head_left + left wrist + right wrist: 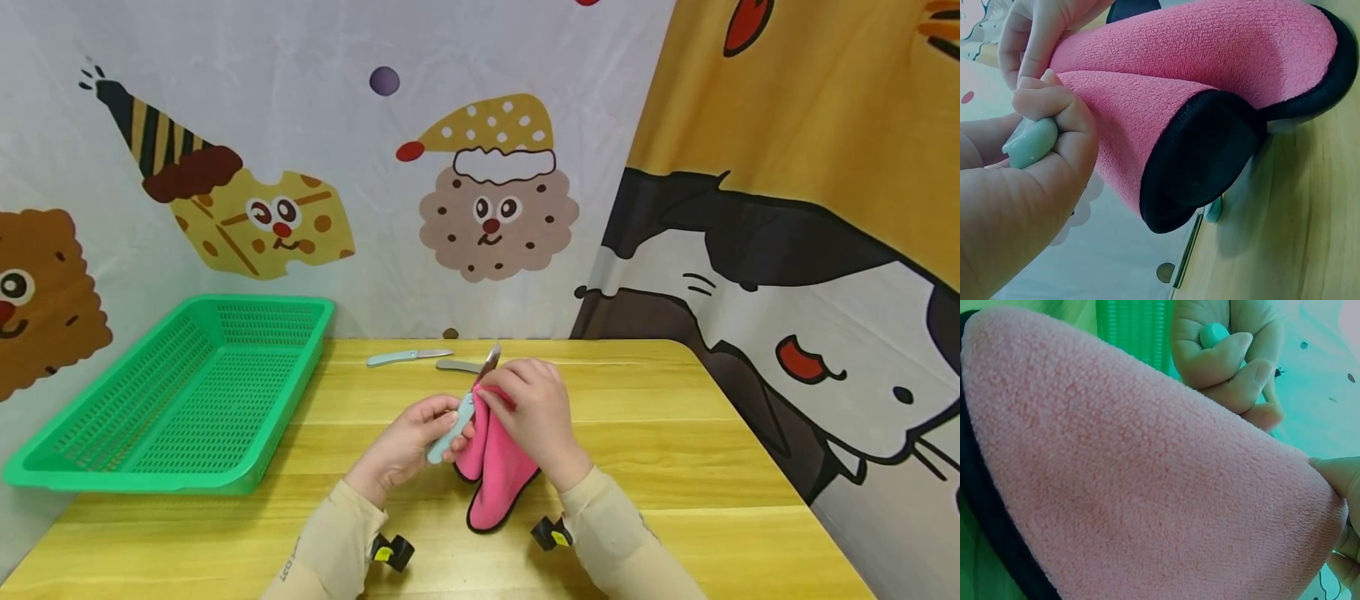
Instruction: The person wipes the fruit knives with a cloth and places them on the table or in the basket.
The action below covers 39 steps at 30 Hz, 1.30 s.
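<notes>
Knives, three. Held knife (447, 437): pale blue handle, blade out, pointing away from the person; raised over the desk (660, 467) in the left hand (408, 442). Blue knife (393, 358): blade out, lying near the desk's back edge. Grey knife (459, 366): just right of it, partly hidden behind the held knife.

Cloth (498, 475), one: pink, black edging, hanging in folds from the right hand (536, 408); upper end at the base of the held knife's blade, whether touching or just beside cannot be told.

Hands, two, close together and turned inward. Left: fingers wrapped round the handle, no gap. Right: back of hand uppermost, fingers brought together, pinching the cloth's upper end.

Sleeves (333, 533), two: cream.

Basket (142, 482), one: green, slotted walls, at the desk's left; slotted floor in view.
</notes>
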Tool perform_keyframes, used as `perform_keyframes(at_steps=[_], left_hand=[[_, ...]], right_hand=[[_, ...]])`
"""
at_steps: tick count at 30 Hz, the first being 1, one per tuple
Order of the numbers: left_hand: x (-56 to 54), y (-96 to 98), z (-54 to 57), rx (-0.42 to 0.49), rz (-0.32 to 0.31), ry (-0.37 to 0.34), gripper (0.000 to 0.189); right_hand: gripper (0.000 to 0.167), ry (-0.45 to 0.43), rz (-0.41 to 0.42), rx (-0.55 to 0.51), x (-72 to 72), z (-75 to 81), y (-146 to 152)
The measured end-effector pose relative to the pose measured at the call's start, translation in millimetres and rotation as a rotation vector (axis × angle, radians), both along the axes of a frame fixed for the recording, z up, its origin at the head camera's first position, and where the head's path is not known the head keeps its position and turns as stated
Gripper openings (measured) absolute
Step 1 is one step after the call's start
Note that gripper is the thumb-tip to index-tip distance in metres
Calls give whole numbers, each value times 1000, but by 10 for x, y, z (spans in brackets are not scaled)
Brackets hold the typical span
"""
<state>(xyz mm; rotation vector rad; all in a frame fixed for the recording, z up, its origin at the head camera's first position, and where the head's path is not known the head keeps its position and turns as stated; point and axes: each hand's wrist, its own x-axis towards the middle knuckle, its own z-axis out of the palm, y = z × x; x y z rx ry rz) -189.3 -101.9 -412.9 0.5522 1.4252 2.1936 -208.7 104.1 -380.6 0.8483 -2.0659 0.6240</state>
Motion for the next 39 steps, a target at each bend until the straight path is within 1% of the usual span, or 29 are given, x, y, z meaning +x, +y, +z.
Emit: perform_keyframes(at_steps=[6,11,18,26,29,31,32,34,36,39], left_hand=[[-5,6,-16,-7,-4,15,18],[-8,9,-25,-29,-2,17,18],[1,9,-32,-31,-21,4,19],[-4,12,-48,-39,-49,9,19],[-9,8,-49,-67,-32,16,22],[-13,7,-46,-98,8,30,26],[-15,8,-42,-120,42,44,28],[-22,15,-32,-177,137,90,28],[-25,31,-16,-254,283,162,25],[-19,58,16,-414,546,336,19]], right_hand=[[12,8,-47,16,-56,15,16],[13,10,-86,-7,-124,51,65],[14,-9,-127,-41,-196,133,138],[15,-31,-194,-75,-217,183,224],[15,-35,-206,-105,-212,180,273],[14,-34,-210,-141,-202,170,309],[14,-31,-208,-161,-195,161,327],[14,-27,-206,-200,-175,144,358],[14,-18,-202,-225,-153,128,378],[14,-11,-199,-248,-128,106,385]])
